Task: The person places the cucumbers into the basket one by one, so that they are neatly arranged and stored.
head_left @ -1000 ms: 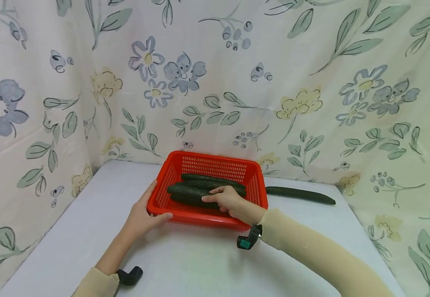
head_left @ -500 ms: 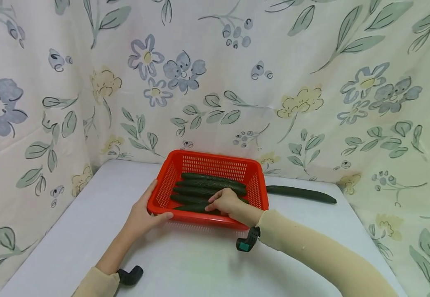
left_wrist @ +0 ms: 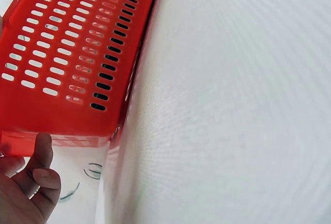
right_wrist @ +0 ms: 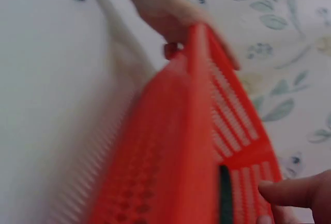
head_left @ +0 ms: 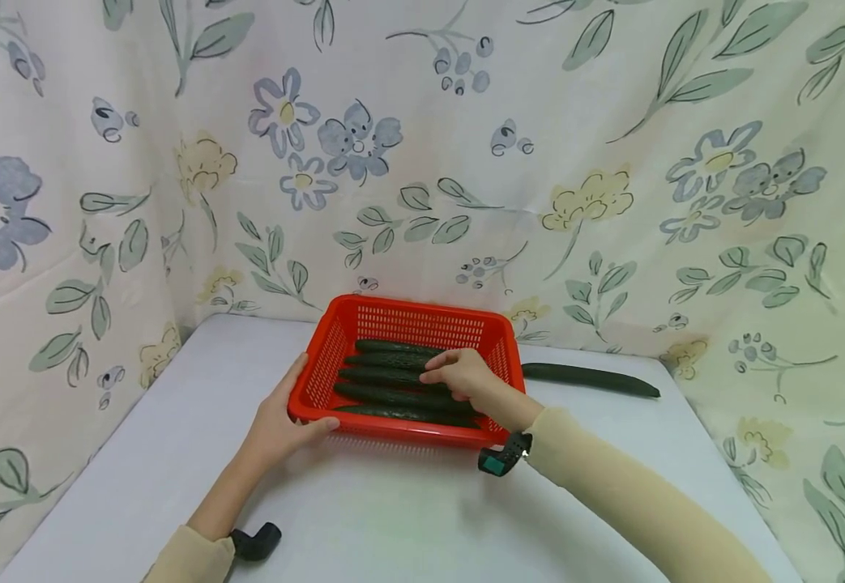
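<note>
A red perforated plastic basket stands on the white table, with several dark green cucumbers lying side by side in it. My left hand holds its left front corner, thumb over the front rim and fingers along the left side; in the left wrist view those fingers bend at the basket's end. Above the right part of the basket is my right hand, fingers loosely bent, nothing held. It hides the cucumbers' right parts. The right wrist view, partly blurred, shows my right thumb apart from the basket wall.
One more cucumber lies on the table just right of the basket. A floral curtain hangs behind and at both sides. Each wrist wears a black camera.
My right hand has lowered a cucumber into the front of the basket and let go of it. Since then it has risen and moved slightly right. The left hand stays on the corner.
</note>
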`<state>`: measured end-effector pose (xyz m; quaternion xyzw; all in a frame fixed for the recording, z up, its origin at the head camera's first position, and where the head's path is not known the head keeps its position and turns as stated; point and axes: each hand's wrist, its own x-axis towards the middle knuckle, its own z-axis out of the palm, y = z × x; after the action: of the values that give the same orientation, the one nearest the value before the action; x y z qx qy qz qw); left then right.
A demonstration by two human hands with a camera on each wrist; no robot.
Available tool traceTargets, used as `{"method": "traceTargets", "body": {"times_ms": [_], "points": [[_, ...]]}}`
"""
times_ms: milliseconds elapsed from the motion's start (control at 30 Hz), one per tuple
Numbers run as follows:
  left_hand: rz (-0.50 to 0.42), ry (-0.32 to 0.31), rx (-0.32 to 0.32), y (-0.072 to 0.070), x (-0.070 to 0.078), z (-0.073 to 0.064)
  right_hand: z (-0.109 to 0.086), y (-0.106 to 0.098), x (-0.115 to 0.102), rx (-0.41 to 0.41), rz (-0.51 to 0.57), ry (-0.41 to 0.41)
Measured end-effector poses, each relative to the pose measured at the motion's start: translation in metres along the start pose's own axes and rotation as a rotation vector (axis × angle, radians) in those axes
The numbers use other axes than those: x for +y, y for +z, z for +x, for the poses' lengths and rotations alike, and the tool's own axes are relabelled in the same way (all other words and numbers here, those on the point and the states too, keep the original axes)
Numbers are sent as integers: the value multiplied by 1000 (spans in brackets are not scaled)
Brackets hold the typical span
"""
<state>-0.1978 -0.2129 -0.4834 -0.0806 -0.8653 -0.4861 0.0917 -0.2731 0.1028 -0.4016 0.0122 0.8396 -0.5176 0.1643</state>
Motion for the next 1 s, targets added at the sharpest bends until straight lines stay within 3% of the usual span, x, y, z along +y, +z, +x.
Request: {"method": "traceTargets", "body": {"times_ms": [167,567,800,1000], "points": [[-7,1,1,-1,0,1,2,-34,1,14,65,-18],[-14,6,1,1,-1,0,-1,-98,43,128,189,-57],[-2,8,3,1,-1,2,7,-139,90,315,68,-129],[-1,0,1,0,-2,1,15,-167,134,426,15,-96]]}}
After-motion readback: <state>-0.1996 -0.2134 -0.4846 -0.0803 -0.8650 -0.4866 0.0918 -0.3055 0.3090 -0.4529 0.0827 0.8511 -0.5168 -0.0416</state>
